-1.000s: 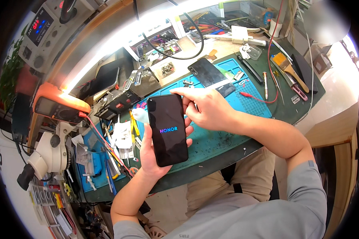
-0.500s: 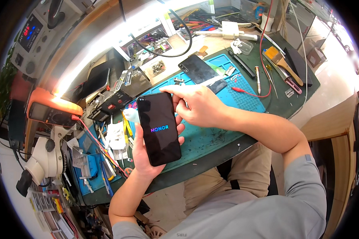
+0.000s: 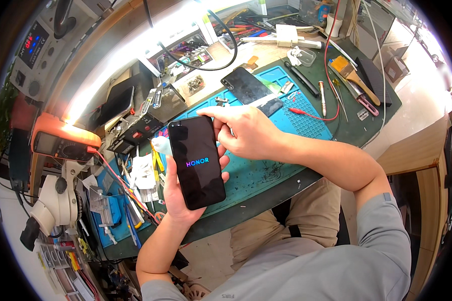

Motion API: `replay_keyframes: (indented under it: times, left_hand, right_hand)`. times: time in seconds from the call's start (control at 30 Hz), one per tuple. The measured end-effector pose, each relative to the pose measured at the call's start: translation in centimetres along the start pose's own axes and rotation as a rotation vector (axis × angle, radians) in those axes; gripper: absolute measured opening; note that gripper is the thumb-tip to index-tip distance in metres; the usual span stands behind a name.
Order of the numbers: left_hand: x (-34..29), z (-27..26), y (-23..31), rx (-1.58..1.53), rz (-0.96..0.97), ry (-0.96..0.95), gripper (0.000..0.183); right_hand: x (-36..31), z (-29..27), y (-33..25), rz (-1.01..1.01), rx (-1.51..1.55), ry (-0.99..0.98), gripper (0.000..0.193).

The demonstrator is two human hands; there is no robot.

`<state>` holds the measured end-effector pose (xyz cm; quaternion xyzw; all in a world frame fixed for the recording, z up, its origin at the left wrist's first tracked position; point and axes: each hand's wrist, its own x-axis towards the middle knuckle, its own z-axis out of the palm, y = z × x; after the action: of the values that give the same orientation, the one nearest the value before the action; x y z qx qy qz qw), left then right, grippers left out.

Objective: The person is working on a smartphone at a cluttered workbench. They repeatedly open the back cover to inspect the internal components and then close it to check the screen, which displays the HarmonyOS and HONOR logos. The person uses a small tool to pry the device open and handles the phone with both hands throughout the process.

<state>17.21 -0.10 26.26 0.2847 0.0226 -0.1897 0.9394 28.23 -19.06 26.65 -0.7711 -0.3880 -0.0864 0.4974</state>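
A grey shirt (image 3: 286, 271) and beige trousers (image 3: 311, 213) fill the lower edge, nearest the view. Above them, the left hand (image 3: 176, 198) cradles a black smartphone (image 3: 201, 183), screen up: the thumb lies along its left edge and the fingertips curl round its right edge, so the grip is firmly round it. A small coloured wordmark glows on the dark screen. The phone is held over the near part of a blue repair mat (image 3: 256, 180), tilted slightly to the left.

The right hand (image 3: 246, 131) stands at the phone's upper right corner, index finger reaching along the top edge, the other fingers bent; I cannot tell whether it pinches or presses anything.

To the left stand a white microscope (image 3: 58, 200) and an orange-cased multimeter (image 3: 88, 134). Farther across the mat lies a second dark phone (image 3: 244, 86), crossed by a pale strip. Right of it rest a red clip (image 3: 296, 111), a screwdriver (image 3: 322, 98) and a yellow-bristled brush (image 3: 359, 83). Beyond, a clear box (image 3: 193, 85) holds small metal parts.
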Motion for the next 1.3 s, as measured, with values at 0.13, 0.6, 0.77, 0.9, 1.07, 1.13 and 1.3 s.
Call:
replay_keyframes:
  times: [0.13, 0.6, 0.77, 0.9, 1.07, 1.13, 1.3]
  left_hand:
    - [0.0, -0.1, 0.0, -0.003, 0.007, -0.019, 0.086]
    - [0.0, 0.3, 0.0, 0.035, -0.001, 0.017, 0.081]
    - [-0.1, 0.3, 0.0, 0.038, -0.004, 0.026, 0.08]
    - [0.0, 0.2, 0.0, 0.032, -0.004, 0.014, 0.081]
    - [-0.1, 0.0, 0.1, -0.029, 0.007, -0.027, 0.086]
    - [0.0, 0.1, 0.0, -0.022, 0.005, -0.036, 0.086]
    - [0.1, -0.1, 0.0, -0.008, 0.0, -0.028, 0.086]
  right_hand:
    - [0.0, 0.3, 0.4, -0.019, -0.016, 0.018, 0.048]
    - [-0.1, 0.4, 0.5, -0.021, -0.02, 0.022, 0.047]
    - [-0.1, 0.3, 0.4, -0.01, -0.022, 0.016, 0.047]
    - [-0.1, 0.3, 0.4, 0.007, 0.008, 0.015, 0.048]
    - [0.0, 0.1, -0.3, 0.108, 0.145, -0.023, 0.049]
    - [-0.1, 0.0, -0.4, 0.147, 0.194, -0.033, 0.049]
    - [0.1, -0.2, -0.1, 0.12, 0.153, -0.059, 0.049]
